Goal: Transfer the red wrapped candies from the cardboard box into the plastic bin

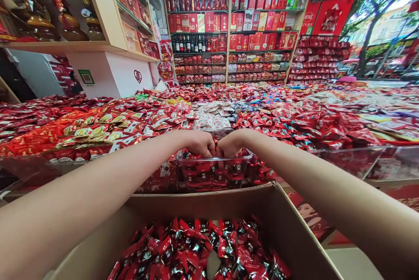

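Both my arms reach forward over an open cardboard box (281, 219) filled with red and black wrapped candies (199, 249). My left hand (200, 143) and my right hand (229, 145) meet side by side, knuckles up and fingers curled down into a clear plastic bin (212, 171). The bin holds the same red and black candies and sits in the front wall of a big candy display. What the curled fingers hold, if anything, is hidden.
A wide display (294, 114) of red wrapped sweets spreads out behind the bin. Shelves (229, 35) with red boxes and bottles line the back wall. A shelf unit (108, 31) stands at the left. A window (379, 27) is at the right.
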